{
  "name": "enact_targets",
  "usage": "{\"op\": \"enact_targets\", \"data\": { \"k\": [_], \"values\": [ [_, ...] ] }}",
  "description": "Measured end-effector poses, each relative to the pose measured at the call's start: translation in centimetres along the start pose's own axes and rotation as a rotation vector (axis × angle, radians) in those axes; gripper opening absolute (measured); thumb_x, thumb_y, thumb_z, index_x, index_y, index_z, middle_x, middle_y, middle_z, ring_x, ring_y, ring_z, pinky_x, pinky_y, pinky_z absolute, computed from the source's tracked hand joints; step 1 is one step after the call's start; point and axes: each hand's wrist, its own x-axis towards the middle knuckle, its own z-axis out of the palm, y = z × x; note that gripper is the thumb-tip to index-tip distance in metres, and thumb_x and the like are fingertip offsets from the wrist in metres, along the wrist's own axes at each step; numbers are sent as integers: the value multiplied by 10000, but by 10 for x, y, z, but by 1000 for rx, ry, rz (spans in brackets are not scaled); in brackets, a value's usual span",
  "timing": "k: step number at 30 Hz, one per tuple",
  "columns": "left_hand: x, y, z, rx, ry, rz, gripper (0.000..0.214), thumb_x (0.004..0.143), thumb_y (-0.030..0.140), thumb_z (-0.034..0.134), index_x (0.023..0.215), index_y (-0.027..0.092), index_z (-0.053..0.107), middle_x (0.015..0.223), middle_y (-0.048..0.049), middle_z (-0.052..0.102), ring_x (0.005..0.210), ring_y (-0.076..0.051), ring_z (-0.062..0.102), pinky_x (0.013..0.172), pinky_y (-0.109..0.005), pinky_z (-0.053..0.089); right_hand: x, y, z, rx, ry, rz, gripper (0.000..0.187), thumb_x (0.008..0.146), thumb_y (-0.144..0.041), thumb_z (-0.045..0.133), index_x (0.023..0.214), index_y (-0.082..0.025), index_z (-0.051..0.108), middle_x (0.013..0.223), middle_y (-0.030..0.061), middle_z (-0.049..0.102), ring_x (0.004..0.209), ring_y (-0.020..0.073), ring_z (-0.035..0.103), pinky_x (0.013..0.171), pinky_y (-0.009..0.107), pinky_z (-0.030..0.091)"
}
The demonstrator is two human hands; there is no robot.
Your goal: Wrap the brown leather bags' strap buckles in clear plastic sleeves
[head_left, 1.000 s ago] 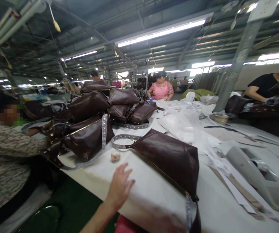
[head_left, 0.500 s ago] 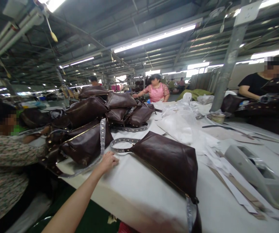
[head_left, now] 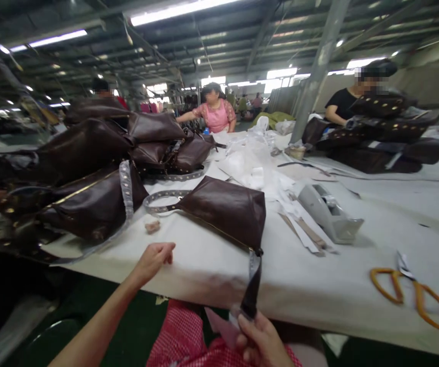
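Note:
A dark brown leather bag (head_left: 225, 209) with a gold zip lies on the white-covered table, its studded strap looped at the far left end. My right hand (head_left: 261, 339), low at the table's front edge, grips the bag's other strap (head_left: 253, 290), which is partly wrapped in clear plastic. Beside those fingers hangs a pinkish flat piece (head_left: 222, 326). My left hand (head_left: 155, 261) is closed over the front of the table, left of the bag; whatever its curled fingers hold, if anything, is hidden. Just beyond it sits a small brownish lump (head_left: 152, 227).
More brown bags (head_left: 85, 209) are piled at the left. A grey tape dispenser (head_left: 328, 211) stands right of the bag, near paper strips (head_left: 299, 224). Orange-handled scissors (head_left: 408, 285) lie at the right front edge. Plastic wrap (head_left: 253, 153) covers the middle back; co-workers are around the table.
The view has swung right and down, bringing the scissors in. My right hand has come into view holding the strap. My left hand has drawn back toward the table edge and curled.

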Motion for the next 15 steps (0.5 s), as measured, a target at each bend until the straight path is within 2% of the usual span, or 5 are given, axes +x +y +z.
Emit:
{"op": "enact_targets", "data": {
  "k": [2,4,7,11,15],
  "values": [
    [-29,14,38,-124,-225,-5,595,915,543,299,594,154,614,556,-27,568,552,-143,481,606,-259,392,-3,-5,8,18,10,10,548,550,-433,885,930,-128,634,702,22,665,450,83,585,328,128,399],
    [-56,29,70,-235,-284,38,534,919,512,326,692,146,643,718,-53,642,701,-170,563,698,-260,432,-7,-10,15,4,24,1,567,546,-437,886,936,-116,626,670,13,660,458,87,593,326,116,390],
    [-81,45,106,-281,-326,-28,323,869,408,480,920,156,676,925,-56,686,885,-196,596,800,-262,442,-12,-14,20,-33,18,-40,556,565,-434,877,937,-117,612,617,10,655,454,98,596,331,117,388],
    [-93,50,133,-424,-326,-113,250,815,327,536,875,158,709,831,-41,706,785,-187,614,731,-254,457,-16,-17,26,-59,-42,-64,587,546,-460,878,930,-113,601,547,10,638,424,99,566,340,131,382],
    [-93,45,139,-489,-237,-125,270,819,330,518,739,161,714,708,-28,699,700,-174,605,693,-248,450,-14,-17,25,-117,-44,-68,656,533,-525,863,980,-134,584,586,5,642,459,113,588,355,143,392]
  ]
}}
